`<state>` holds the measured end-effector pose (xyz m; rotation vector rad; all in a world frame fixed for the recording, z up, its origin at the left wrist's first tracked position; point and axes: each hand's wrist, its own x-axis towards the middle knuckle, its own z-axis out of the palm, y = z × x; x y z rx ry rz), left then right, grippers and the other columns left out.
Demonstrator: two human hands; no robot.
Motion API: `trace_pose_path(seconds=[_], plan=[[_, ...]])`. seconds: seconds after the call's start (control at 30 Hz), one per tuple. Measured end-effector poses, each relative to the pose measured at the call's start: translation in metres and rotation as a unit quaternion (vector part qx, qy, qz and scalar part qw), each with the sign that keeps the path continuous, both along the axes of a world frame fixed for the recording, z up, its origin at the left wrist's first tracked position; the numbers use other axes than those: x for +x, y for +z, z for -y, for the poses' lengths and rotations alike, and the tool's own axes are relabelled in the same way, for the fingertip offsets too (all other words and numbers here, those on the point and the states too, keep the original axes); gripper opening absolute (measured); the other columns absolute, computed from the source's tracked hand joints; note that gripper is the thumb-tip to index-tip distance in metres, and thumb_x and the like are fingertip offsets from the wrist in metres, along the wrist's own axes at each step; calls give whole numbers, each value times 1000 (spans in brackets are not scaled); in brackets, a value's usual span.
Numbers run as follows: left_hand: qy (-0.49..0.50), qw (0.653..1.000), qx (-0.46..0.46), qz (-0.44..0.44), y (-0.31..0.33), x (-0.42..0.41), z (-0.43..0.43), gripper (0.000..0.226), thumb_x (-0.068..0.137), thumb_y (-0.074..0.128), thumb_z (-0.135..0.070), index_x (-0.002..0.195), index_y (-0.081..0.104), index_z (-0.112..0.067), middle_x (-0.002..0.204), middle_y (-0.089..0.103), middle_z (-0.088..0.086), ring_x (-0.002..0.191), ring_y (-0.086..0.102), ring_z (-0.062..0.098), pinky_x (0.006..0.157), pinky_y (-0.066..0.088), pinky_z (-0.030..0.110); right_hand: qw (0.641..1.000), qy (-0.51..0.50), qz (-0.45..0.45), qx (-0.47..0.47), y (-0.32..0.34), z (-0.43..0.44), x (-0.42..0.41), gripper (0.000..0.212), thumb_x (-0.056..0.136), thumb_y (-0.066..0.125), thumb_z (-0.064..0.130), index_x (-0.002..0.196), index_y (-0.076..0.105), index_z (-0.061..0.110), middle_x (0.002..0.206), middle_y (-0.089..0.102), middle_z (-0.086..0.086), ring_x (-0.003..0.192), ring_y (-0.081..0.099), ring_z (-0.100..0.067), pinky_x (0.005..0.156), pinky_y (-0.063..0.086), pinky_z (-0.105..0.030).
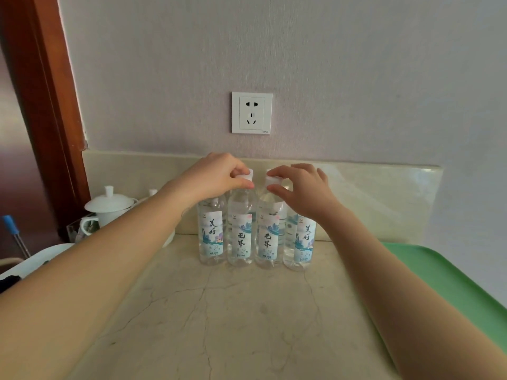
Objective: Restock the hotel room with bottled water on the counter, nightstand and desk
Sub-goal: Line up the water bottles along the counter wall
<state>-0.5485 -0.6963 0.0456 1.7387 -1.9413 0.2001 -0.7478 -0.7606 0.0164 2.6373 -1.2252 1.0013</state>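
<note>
Counter (247, 311) of pale veined stone, seen from its front edge. Close to the back edge, about midway along: four bottles in a tight row, upright, labels forward, sides touching or nearly so.

Left hand (216, 174) above the second bottle (241, 239) from the left, thumb and fingertips pinching its cap (248, 175). Right hand (301, 187) above the third bottle (268, 239), thumb and forefinger pinching that cap (273, 180), other fingers loosely spread. Left-end bottle (212, 237) and right-end bottle (300, 242) ungripped, one under the left wrist, the other behind the right forearm.

Probably squaring up the row, or just setting the middle pair down.

Main risk: tipping. Held only at the very top, so easy to lean one into its neighbour with a sideways nudge and topple an end one; round and full, likely to roll toward the front edge. Lesser risk: loosening a cap by twisting rather than lifting. Also a chance of clipping either end bottle when drawing the arms back low.

Around: green tray (439, 283) along the right edge, partly out of frame. Lidded white cup (109, 207) near the back left corner, apart from the row. Socket (251, 113) on the wall above. Blue-handled tool (11, 226) at far left, too cropped to identify. Nothing between fingers and caps; only the tight spacing against gripping a bottle lower down.
</note>
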Motion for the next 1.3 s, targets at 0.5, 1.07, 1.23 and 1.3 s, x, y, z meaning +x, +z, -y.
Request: trace_pose_path(seconds=[0.5, 1.07, 1.23, 1.3], plan=[[93, 946, 5, -310, -149, 18, -26, 94, 90, 67, -10, 153, -2, -10, 151, 39, 15, 121, 49, 19, 91, 33, 21, 898, -13, 276, 342, -97, -19, -35, 41, 77, 72, 4, 112, 51, 12, 99, 67, -6, 86, 67, -19, 83, 58, -45], [49, 952, -26, -302, -154, 17, -29, 82, 87, 65, -2, 152, 17, -13, 145, 39, 8, 128, 43, 15, 97, 35, 21, 922, -47, 266, 277, -109, -22, -33, 55, 80, 79, 18, 123, 45, 18, 114, 65, -3, 84, 60, -9, 67, 46, -21], [57, 954, -132, -263, -150, 0, -47, 91, 87, 67, -5, 154, 6, -4, 156, 15, 16, 146, 14, 19, 110, 10, 15, 924, -55, 296, 237, -107, -38, -26, 97, 81, 79, 24, 153, 16, 11, 145, 46, -8, 123, 55, -24, 99, 49, -40], [32, 948, -209, -236, -140, -7, -55, 84, 85, 67, 1, 152, 16, 0, 153, 21, 17, 145, 19, 24, 115, 13, 20, 928, -68, 296, 215, -105, -43, -26, 98, 83, 76, 27, 155, 11, 11, 153, 37, -7, 136, 43, -25, 107, 40, -42]])
